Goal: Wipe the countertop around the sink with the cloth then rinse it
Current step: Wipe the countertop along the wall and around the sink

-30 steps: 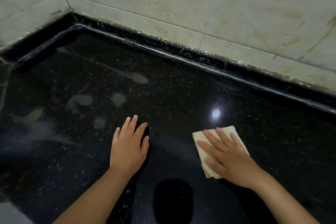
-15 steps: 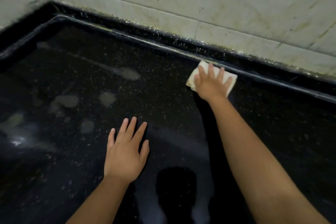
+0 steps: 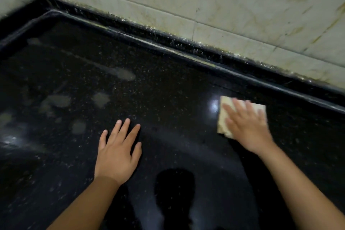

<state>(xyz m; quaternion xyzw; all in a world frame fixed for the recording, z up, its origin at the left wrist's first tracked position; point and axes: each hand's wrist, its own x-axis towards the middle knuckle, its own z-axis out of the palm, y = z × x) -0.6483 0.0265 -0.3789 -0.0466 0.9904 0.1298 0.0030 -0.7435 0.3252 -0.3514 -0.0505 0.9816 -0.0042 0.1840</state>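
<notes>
A black speckled stone countertop point(image 3: 168, 84) is filling the view, meeting a stained pale tiled wall point(image 3: 224, 5) along a raised dark lip point(image 3: 186, 56) that is running from the far left corner down to the right edge. Pale dried smears point(image 3: 59, 101) are showing on the left part of the slab, and a bright light glint point(image 3: 214, 107) is sitting just left of the cloth. The left hand point(image 3: 117, 155) is resting palm down on the stone, fingers straight and slightly spread, holding nothing, its forearm entering from the bottom edge. The right hand point(image 3: 246, 127), blurred by motion, is pressing flat on the cloth point(image 3: 224, 117) with fingers extended and apart, not curled round it; its forearm is reaching in from the lower right. The cloth is a folded, cream-coloured rectangle lying flat on the countertop, near the raised lip but apart from it, its left edge and far corners showing beyond the fingers. The two hands are lying well apart, with bare dark stone between them. A dark shadow point(image 3: 173, 192) is falling on the slab between the forearms.
</notes>
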